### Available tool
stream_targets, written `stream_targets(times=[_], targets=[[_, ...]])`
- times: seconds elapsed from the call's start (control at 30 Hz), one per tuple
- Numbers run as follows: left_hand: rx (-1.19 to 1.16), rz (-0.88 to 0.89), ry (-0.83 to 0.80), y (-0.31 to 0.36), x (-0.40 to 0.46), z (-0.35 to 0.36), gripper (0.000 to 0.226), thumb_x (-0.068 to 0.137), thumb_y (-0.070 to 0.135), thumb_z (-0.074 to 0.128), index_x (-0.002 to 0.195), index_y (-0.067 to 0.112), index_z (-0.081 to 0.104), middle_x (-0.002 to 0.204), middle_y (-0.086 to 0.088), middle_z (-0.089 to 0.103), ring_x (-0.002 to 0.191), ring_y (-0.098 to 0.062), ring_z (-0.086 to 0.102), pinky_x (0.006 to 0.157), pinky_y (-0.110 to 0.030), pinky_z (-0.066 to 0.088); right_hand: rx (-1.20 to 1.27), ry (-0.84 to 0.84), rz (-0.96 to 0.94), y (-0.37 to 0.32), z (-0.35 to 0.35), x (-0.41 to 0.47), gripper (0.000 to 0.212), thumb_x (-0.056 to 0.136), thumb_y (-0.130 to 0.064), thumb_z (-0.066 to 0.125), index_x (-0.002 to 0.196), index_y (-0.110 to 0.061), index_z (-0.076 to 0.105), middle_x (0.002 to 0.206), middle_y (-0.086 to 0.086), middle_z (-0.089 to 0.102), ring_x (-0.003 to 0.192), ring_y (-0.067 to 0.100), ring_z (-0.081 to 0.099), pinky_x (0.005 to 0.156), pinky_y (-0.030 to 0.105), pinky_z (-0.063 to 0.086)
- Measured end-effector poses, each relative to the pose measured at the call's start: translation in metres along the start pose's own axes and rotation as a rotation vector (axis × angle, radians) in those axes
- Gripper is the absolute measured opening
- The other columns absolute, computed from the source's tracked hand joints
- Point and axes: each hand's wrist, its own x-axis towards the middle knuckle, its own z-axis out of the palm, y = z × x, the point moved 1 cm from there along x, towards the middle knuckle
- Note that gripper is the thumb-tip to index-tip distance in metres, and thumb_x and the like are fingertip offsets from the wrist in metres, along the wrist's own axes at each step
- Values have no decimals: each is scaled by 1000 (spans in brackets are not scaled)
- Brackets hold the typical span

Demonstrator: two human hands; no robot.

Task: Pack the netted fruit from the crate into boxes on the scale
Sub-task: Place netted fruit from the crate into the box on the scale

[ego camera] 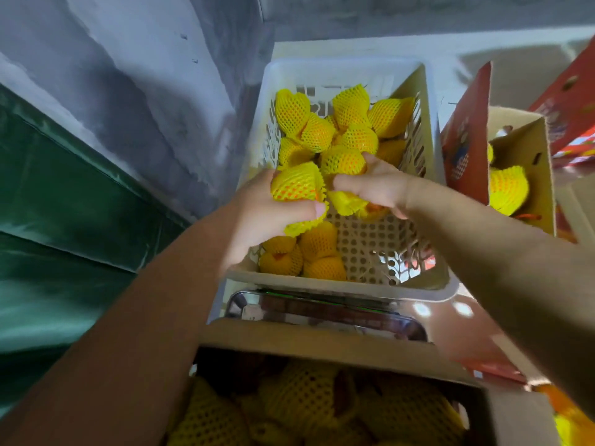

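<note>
Head view, crate: a white perforated plastic crate (pixel 428 130) stands ahead of the person, its far half piled with orange fruit in yellow foam nets (pixel 349 136), a few more in its near left corner, the bare floor showing at near right.
Head view, left hand: the left hand (pixel 267 214) is inside the crate, fingers and thumb curled round one netted fruit (pixel 297 185), which sits above the pile near the left wall.
Head view, right hand: the right hand (pixel 375 185) reaches in from the right, fingers curled down onto another yellow-netted fruit (pixel 349 201) just beside the left hand's fruit; thumb points toward the left hand.
Head view, near box: an open brown cardboard box (pixel 322 346) at the bottom edge already holds netted fruit, dim in shadow.
Head view, scale: a shiny metal scale platform (pixel 322 310) shows between the box and the crate; the box appears to rest on it.
Head view, second box: a red-printed cardboard box (pixel 528 149) to the crate's right holds more netted fruit.
Head view, surroundings: a grey wall (pixel 135 75) and a green tarpaulin (pixel 64 204) lie to the left.
</note>
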Motion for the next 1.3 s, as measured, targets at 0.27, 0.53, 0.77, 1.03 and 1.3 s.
stream_targets(times=[0.27,0.53,0.77,1.03,1.3], targets=[[-636,81,155,25,-96,18,40,99,53,63,116,20,79,110,6,78,79,13,70,80,-14,54,210,11,-170,-62,-9,-133,35,66,-63,75,94,-50,59,70,-19,72,54,6,70,44,27,55],[-983,165,-11,13,-169,27,83,85,64,74,153,24,50,146,-4,64,131,-24,64,99,-46,57,292,-15,-354,-86,28,-262,61,61,-58,76,117,-39,63,106,-2,76,101,23,74,84,49,62],[-974,270,-301,-28,-240,11,93,78,35,85,157,12,42,152,-14,56,142,-35,53,115,-56,44,438,66,-372,-69,78,-335,58,68,-44,82,123,-34,64,106,1,78,96,24,77,79,45,64],[-828,188,-160,-80,-295,-8,77,79,22,84,149,24,52,137,-3,70,125,-22,68,113,-56,45,628,305,-303,-35,131,-390,22,68,-46,84,84,-57,73,73,-21,74,67,1,73,51,23,56],[-707,36,-47,-92,-331,0,94,69,50,95,148,30,50,137,2,69,117,-23,72,92,-45,63,788,378,-287,-8,169,-429,54,67,-50,82,117,-35,67,102,1,78,90,24,78,74,56,63]])
